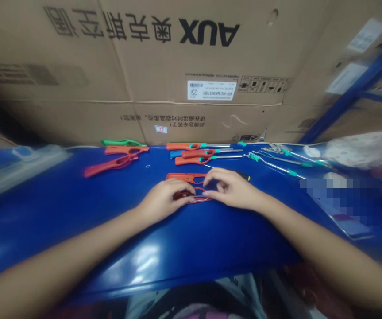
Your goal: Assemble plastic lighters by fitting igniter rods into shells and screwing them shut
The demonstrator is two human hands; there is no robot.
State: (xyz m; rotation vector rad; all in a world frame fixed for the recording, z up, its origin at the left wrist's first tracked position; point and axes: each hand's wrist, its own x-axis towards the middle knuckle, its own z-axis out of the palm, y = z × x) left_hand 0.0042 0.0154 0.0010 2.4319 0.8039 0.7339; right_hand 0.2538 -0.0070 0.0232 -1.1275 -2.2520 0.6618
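Observation:
Near the middle of the blue table, my left hand is closed on the handle end of a red lighter casing, the body of a long-neck lighter. My right hand pinches at the loop end of the same casing, thumb and index finger together. A thin wire or rod seems to run between the two hands; its exact shape is blurred. Just behind my fingers lies an orange lighter casing. Partly hidden by my right hand is a black and yellow tool handle.
Green, orange and red casings lie at back left. Several lighters with metal necks sit at the back centre. Loose metal necks and a phone-like item are rightward. A large cardboard box borders the back.

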